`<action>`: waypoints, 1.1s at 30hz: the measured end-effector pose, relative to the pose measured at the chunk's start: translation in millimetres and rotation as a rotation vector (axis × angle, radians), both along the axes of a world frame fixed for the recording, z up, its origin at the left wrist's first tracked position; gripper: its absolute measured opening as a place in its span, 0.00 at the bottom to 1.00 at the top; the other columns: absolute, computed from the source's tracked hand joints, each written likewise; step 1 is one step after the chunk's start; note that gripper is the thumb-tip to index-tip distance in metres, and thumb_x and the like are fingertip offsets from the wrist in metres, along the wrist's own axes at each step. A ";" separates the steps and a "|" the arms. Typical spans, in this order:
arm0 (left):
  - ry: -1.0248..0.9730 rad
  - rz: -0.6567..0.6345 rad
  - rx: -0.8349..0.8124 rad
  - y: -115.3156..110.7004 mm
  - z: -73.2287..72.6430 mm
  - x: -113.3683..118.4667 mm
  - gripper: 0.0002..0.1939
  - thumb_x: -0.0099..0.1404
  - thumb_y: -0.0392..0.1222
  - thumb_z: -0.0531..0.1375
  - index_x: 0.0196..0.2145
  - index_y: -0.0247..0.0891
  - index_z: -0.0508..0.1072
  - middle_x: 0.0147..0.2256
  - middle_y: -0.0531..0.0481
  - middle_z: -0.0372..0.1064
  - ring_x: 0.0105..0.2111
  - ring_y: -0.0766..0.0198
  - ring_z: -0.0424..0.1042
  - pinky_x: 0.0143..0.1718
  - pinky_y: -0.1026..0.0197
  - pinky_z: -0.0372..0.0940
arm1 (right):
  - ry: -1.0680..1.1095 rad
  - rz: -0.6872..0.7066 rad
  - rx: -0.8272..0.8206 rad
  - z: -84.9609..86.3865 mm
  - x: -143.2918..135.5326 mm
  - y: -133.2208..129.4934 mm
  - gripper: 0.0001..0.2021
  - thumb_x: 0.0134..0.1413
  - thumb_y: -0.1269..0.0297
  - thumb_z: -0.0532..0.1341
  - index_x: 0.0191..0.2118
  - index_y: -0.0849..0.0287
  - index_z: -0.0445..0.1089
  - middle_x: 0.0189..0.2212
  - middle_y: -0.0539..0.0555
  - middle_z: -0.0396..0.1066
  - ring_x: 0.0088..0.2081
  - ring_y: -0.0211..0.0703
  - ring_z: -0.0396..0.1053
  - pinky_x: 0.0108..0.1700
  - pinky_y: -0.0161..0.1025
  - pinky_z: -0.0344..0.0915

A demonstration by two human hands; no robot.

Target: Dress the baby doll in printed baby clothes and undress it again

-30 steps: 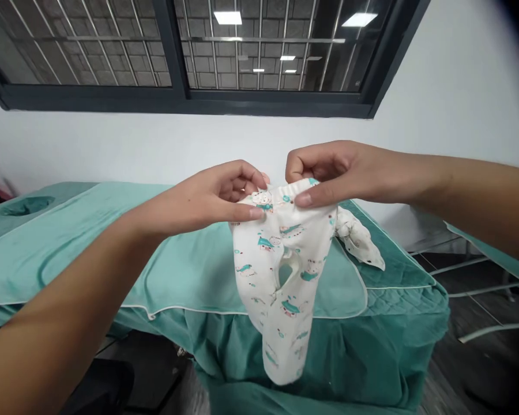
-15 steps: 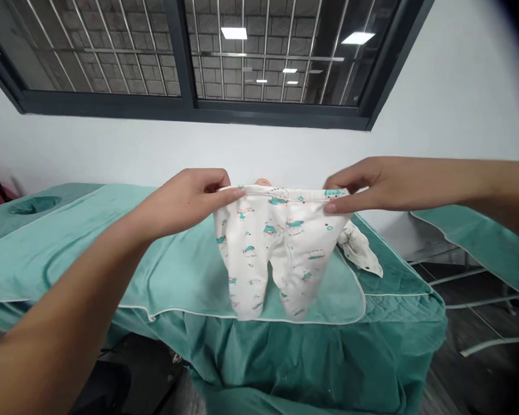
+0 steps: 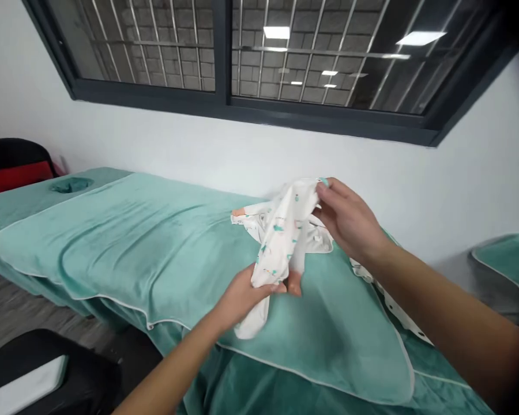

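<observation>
Trousers (image 3: 279,236): lost their level stretch; slanted over doll (image 3: 319,237), grasped at upper end by right hand (image 3: 350,216) and lower down by left hand (image 3: 241,298), so came beside its foot (image 3: 294,285).

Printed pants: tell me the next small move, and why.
Probably bunch the pants up toward their top edge, ready for the doll's foot: the right hand pinches that edge, the left hand grips the cloth lower down, and the foot shows bare close beside the left hand.
</observation>
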State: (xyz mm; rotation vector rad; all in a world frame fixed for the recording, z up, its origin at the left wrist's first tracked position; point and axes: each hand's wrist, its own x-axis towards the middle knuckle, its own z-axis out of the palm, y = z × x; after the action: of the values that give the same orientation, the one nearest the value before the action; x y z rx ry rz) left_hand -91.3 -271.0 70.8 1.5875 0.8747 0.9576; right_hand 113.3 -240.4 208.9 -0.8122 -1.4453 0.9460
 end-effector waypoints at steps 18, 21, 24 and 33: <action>0.461 0.359 -0.001 118.9 -6.4 10.2 0.25 0.61 0.54 0.60 0.51 0.37 0.66 0.53 0.38 0.67 0.53 0.49 0.68 0.55 0.50 0.63 | -0.612 -0.500 -0.091 -130.3 86.9 179.4 0.27 0.56 0.46 0.59 0.56 0.58 0.62 0.54 0.64 0.66 0.55 0.52 0.65 0.53 0.46 0.64; 0.354 0.397 0.021 147.1 3.7 20.7 0.21 0.66 0.53 0.55 0.51 0.39 0.67 0.56 0.40 0.66 0.57 0.52 0.66 0.59 0.52 0.59 | -0.686 -0.602 -0.174 -150.1 113.6 238.6 0.37 0.54 0.44 0.59 0.62 0.65 0.56 0.60 0.71 0.60 0.60 0.57 0.61 0.60 0.49 0.59; 0.196 0.255 -0.348 170.1 5.0 41.9 0.32 0.60 0.60 0.59 0.56 0.37 0.65 0.56 0.37 0.67 0.53 0.48 0.71 0.52 0.51 0.66 | -0.715 -0.537 -0.429 -159.2 129.5 273.9 0.47 0.54 0.39 0.58 0.68 0.69 0.45 0.59 0.72 0.63 0.59 0.60 0.65 0.61 0.51 0.59; -0.245 -0.065 -0.655 199.1 -33.0 77.9 0.47 0.50 0.66 0.64 0.63 0.41 0.63 0.56 0.32 0.68 0.52 0.39 0.72 0.48 0.47 0.72 | -0.731 -0.300 -0.530 -151.0 127.6 309.5 0.42 0.47 0.33 0.61 0.62 0.57 0.63 0.59 0.66 0.67 0.59 0.68 0.65 0.57 0.55 0.65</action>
State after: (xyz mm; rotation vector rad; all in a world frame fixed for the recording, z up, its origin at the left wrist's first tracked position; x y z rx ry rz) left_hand -13.4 -71.9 37.8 0.9133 0.8438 0.6993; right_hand 240.9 69.1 57.8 -1.8567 -1.6180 0.8405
